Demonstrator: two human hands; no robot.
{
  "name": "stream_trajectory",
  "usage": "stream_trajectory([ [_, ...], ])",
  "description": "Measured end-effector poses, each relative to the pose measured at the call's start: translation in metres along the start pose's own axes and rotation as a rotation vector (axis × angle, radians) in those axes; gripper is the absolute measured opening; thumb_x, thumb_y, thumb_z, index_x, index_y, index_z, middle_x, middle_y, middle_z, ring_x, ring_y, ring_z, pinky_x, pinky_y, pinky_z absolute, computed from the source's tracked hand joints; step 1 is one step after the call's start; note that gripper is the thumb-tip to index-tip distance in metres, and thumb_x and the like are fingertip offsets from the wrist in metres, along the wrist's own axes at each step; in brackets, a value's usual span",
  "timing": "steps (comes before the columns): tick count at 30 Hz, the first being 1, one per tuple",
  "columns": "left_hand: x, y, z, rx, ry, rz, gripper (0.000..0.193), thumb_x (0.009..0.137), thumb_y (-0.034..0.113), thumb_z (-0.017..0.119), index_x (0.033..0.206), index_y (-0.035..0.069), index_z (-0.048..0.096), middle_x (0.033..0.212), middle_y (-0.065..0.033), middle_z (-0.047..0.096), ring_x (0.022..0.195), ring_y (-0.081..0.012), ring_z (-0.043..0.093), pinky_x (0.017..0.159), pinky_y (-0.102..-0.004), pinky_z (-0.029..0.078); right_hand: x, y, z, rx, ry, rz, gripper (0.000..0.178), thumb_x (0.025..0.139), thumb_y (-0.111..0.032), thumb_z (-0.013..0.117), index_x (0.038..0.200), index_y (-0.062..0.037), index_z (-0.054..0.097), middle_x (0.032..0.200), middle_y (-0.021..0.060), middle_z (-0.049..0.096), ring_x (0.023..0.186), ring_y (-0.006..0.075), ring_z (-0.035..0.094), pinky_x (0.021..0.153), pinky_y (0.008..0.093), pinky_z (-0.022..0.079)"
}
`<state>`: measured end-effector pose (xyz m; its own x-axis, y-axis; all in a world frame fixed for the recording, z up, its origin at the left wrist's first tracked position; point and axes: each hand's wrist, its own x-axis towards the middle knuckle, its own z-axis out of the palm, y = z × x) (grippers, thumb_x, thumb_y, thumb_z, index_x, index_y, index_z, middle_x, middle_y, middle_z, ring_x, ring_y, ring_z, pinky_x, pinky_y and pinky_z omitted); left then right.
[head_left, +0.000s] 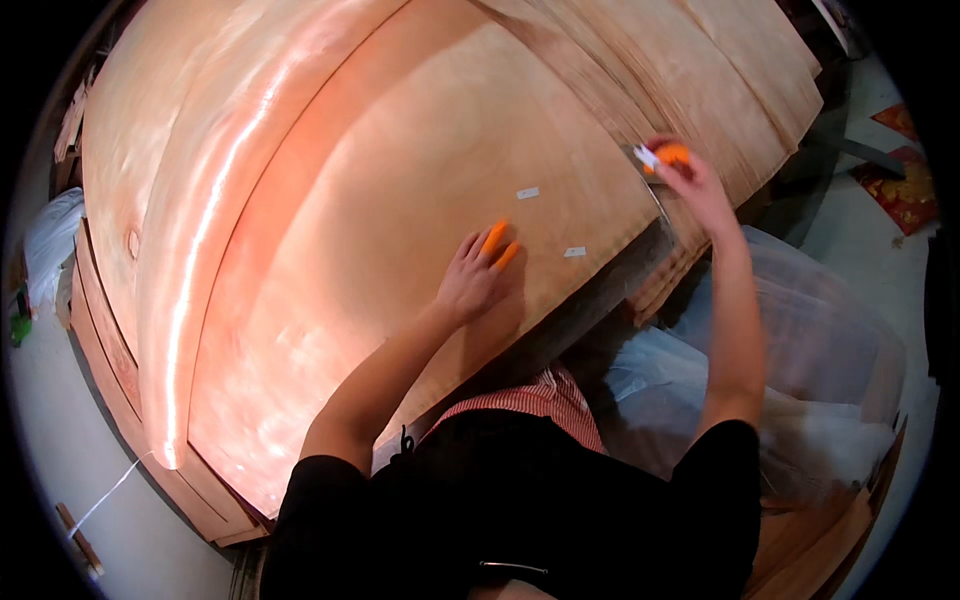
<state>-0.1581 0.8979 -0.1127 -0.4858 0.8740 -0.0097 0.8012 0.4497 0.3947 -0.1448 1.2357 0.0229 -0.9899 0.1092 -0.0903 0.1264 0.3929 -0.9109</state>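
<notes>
A large pale wood veneer sheet (430, 170) lies in front of me. My left hand (475, 285) rests on it with fingers stretched out, orange covers on two fingertips. Two small white strips (527, 193) sit on the sheet, beyond and to the right of that hand. My right hand (692, 185) is raised near the sheet's right edge, its fingers curled together and blurred by motion. A small white piece (646, 156) shows at its fingertips, beside bright orange that looks like finger covers. A thin metal-looking strip (658, 203) lies below that hand.
At the left, a long glowing light tube (215, 190) lies along the wood, with a white cord (110, 495) trailing off. More veneer sheets (720, 70) are stacked at the right. Clear plastic sheeting (800, 330) hangs beside my right arm. A white bag (55, 240) stands far left.
</notes>
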Motion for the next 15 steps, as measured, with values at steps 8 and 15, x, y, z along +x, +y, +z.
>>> stream_trajectory([
  [8, -0.198, 0.043, -0.006, -0.165, -0.158, -0.238, 0.065, 0.074, 0.035, 0.063, 0.128, 0.006, 0.041, 0.137, -0.0182, 0.029, 0.129, -0.0318, 0.025, 0.107, -0.0414, 0.017, -0.126, -0.021, 0.066, 0.726, 0.207, -0.079, 0.011, 0.086, -0.010, 0.053, 0.095, -0.0048, 0.055, 0.109, 0.0148, 0.052, 0.092, 0.0177, 0.056, 0.082, 0.0323, 0.044],
  [15, -0.322, 0.051, -0.004, -0.178, -0.117, -0.289, 0.066, 0.076, 0.035, 0.061, 0.129, 0.003, 0.039, 0.139, -0.0168, 0.028, 0.131, -0.0303, 0.022, 0.107, -0.0406, 0.018, -0.152, -0.063, 0.104, 1.089, -0.114, -0.274, 0.024, 0.092, -0.032, 0.046, 0.083, -0.0093, 0.046, 0.052, -0.0042, 0.039, 0.039, 0.0020, 0.034, 0.047, 0.0196, 0.034],
])
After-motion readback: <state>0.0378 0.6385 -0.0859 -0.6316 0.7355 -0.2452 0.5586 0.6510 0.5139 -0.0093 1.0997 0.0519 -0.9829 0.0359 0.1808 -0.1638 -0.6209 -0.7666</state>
